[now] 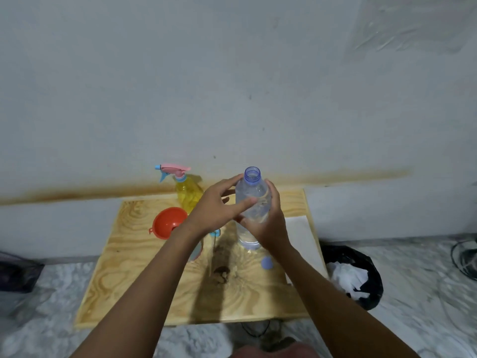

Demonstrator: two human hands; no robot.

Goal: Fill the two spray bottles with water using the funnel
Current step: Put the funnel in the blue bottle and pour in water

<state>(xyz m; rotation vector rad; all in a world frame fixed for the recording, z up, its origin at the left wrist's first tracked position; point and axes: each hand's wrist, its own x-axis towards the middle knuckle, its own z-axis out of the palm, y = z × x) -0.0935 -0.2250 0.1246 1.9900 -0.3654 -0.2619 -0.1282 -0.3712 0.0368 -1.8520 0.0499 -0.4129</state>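
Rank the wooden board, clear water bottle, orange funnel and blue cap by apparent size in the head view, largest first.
1. wooden board
2. clear water bottle
3. orange funnel
4. blue cap
The gaps are plain; none look alike.

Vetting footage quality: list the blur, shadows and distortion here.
Head view: wide-angle stretch toward the edges; floor smeared at the corners; a dark shadow down the middle of the wooden board; water bottle and right hand fairly sharp.
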